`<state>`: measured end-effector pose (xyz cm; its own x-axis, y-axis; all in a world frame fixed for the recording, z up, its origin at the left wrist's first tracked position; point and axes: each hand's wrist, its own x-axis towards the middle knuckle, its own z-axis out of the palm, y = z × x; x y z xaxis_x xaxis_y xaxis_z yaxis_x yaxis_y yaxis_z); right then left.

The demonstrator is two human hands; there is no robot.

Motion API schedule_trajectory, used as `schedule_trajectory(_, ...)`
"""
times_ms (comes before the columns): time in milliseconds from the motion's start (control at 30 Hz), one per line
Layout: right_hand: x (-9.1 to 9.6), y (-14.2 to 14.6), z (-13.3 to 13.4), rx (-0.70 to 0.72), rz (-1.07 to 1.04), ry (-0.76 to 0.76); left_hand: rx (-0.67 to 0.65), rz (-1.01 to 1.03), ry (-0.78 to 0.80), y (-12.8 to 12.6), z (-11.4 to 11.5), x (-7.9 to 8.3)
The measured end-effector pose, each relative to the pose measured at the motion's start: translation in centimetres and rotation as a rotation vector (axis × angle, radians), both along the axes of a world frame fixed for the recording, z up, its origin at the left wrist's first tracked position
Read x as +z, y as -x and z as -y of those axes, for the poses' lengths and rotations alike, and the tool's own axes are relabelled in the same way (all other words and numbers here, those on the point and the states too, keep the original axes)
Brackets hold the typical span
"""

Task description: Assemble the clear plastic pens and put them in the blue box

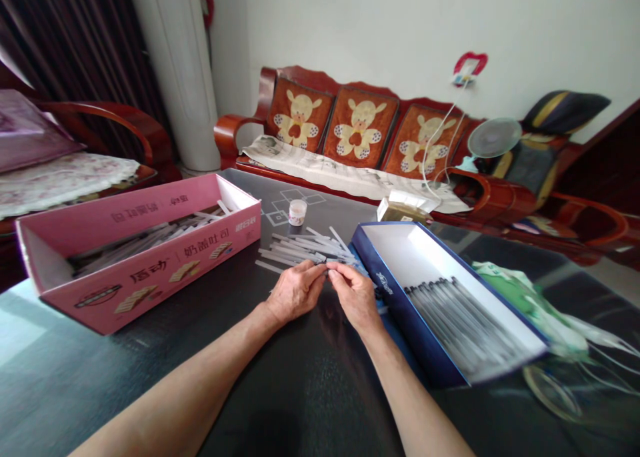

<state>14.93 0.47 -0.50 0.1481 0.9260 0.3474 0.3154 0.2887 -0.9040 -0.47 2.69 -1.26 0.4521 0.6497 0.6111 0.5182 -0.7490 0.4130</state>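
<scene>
My left hand (pixel 295 290) and my right hand (pixel 356 293) rest close together on the dark table (pixel 280 377), fingertips meeting and pinched on a thin pale stick at the near edge of a loose pile of pale sticks (pixel 305 249). A pink cardboard box (pixel 145 257) with several similar sticks lies to the left. A blue box with a white inside (pixel 450 297) lies to the right and holds a row of dark-tipped sticks (pixel 460 320).
A small white jar (pixel 297 211) stands behind the pile, and a small tan carton (pixel 403 210) sits farther back. Green-and-white plastic packaging (pixel 540 310) lies right of the blue box. A wooden sofa (pixel 360 137) with cushions and a small fan (pixel 493 140) stand beyond the table.
</scene>
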Motion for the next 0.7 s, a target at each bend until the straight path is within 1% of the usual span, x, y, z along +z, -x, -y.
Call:
schedule_trajectory(133,0.5,0.0,0.1,0.029,0.032,-0.048,-0.034,0.061,0.010,0.1,0.1,0.3)
schedule_trajectory(200,0.7,-0.1,0.2,0.057,0.025,-0.040,-0.034,0.069,0.023,0.1,0.1,0.4)
schedule_trajectory(300,0.7,-0.5,0.2,0.092,-0.034,0.084,-0.004,0.028,0.018,0.2,0.2,0.4)
schedule_trajectory(367,0.7,-0.7,0.2,0.104,-0.077,0.178,0.022,-0.020,-0.014,0.2,0.1,0.5)
schedule_trajectory(400,0.6,-0.8,0.2,0.109,-0.091,0.208,0.032,-0.044,-0.038,0.2,0.1,0.5)
schedule_trajectory(467,0.5,-1.0,0.2,0.107,-0.095,0.219,0.045,-0.087,-0.088,0.2,0.0,0.5)
schedule_trajectory(567,0.4,-1.0,0.3,0.075,0.009,0.146,0.064,-0.128,-0.142,0.2,-0.1,0.6)
schedule_trajectory(700,0.4,-0.9,0.4,-0.027,0.328,-0.044,0.062,-0.152,-0.175,0.0,0.1,0.7)
